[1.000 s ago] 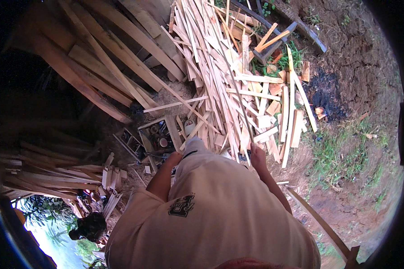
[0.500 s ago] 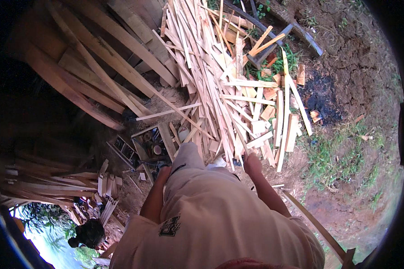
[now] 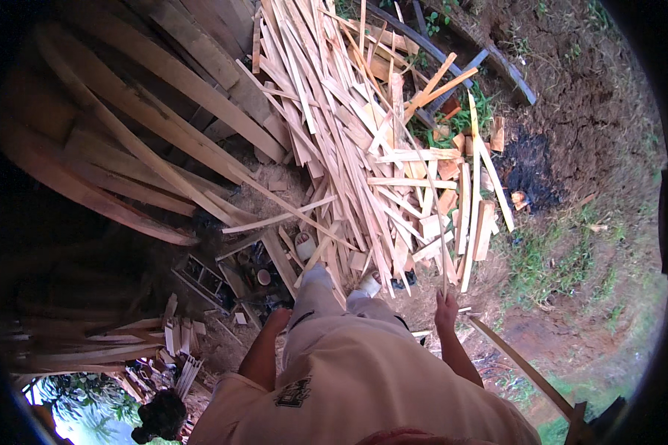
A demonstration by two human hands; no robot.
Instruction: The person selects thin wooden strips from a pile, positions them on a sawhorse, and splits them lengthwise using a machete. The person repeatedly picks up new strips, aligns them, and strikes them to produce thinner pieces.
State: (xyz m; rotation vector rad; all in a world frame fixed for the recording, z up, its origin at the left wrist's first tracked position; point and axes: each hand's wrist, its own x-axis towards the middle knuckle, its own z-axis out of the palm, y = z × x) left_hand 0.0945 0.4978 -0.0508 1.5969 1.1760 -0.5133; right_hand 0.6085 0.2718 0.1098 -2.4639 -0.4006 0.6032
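Right hand [image 3: 446, 313] has moved outward, pinching a strip [image 3: 444, 261] by its end; firm grip should help control it above the pile [image 3: 335, 148]. Left hand [image 3: 277, 320]: cannot tell.

Pretty clearly a rough, half-open wood yard or outdoor carpentry spot. There's a big messy heap of long, thin, pale wooden strips [image 3: 334, 148], thick brown wooden planks [image 3: 204, 104] piled in the shade, and right next to all that it's just bare reddish-brown dirt ground [image 3: 527, 337], patchy green grass [image 3: 549, 267] and a black scorched-looking patch [image 3: 528, 170].
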